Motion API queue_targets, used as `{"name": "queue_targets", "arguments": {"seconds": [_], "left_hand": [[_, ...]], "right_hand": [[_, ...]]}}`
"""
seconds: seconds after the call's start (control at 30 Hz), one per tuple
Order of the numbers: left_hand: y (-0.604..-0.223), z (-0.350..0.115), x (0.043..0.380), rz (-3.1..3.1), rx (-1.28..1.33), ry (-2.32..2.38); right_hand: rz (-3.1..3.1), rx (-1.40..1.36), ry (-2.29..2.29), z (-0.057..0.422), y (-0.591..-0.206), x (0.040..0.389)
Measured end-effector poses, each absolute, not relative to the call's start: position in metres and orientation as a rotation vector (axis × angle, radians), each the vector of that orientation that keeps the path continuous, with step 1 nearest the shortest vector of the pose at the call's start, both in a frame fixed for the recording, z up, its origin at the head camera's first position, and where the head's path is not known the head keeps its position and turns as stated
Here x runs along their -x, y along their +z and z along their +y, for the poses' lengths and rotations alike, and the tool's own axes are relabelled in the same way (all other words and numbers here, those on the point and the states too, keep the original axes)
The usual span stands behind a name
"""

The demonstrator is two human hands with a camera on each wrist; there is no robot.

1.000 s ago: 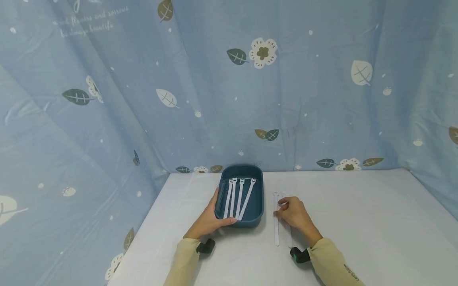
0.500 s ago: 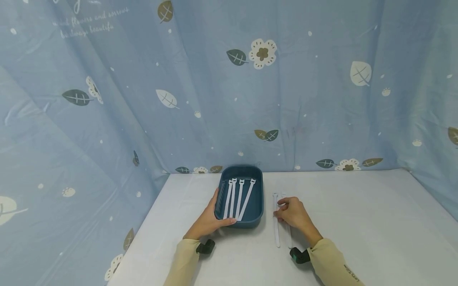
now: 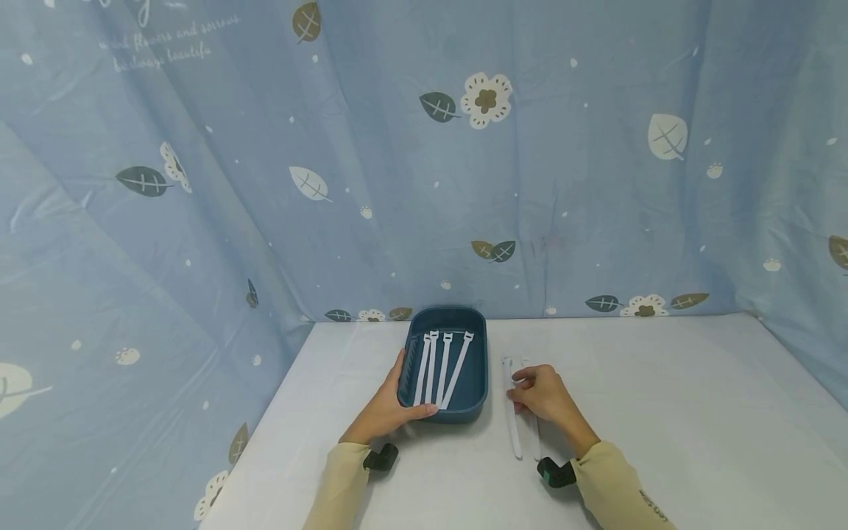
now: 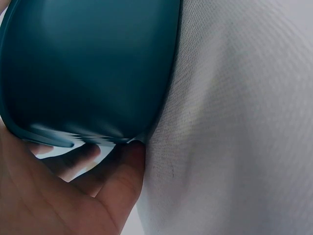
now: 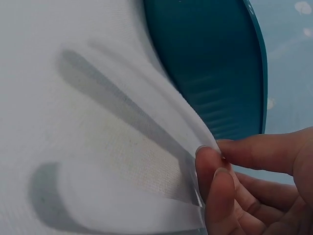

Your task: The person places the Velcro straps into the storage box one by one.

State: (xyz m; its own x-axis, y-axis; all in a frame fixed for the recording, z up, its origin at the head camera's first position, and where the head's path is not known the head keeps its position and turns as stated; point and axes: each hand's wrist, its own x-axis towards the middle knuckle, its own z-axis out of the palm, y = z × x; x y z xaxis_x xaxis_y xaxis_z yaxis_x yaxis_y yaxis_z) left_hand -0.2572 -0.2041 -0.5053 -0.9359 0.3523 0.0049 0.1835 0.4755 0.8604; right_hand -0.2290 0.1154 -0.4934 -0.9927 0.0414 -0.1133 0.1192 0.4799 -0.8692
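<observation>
A dark teal tray (image 3: 480, 368) sits on the white table and holds several white straps (image 3: 442, 364) laid lengthwise. My left hand (image 3: 396, 401) grips the tray's near left corner, thumb over the front rim and fingers along the left wall. The left wrist view shows the tray's wall (image 4: 88, 68) close up above that hand (image 4: 83, 196). Just right of the tray, my right hand (image 3: 515, 388) pinches a white strap (image 3: 511, 423) that lies on the table. In the right wrist view, the fingertips (image 5: 212, 159) hold this strap (image 5: 146, 117) slightly raised, its shadow beneath it.
A second white strap (image 3: 534, 442) lies beside the pinched one, partly under my right hand. The table (image 3: 662, 412) is covered in white cloth. A blue floral curtain (image 3: 530, 162) hangs behind it and along the left side.
The pinched strap has shifted slightly, its near end swinging a little to the right. Both hands and the tray stay where they were.
</observation>
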Motion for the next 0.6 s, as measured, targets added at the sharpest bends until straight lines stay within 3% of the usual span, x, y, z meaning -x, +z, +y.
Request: {"name": "queue_targets", "arguments": {"seconds": [0.6], "left_hand": [[-0.5062,-0.2035,0.2573,2.546,-0.47,1.462]], "right_hand": [[2.579,-0.177,-1.625,0.1195,-0.494,0.2308]]}}
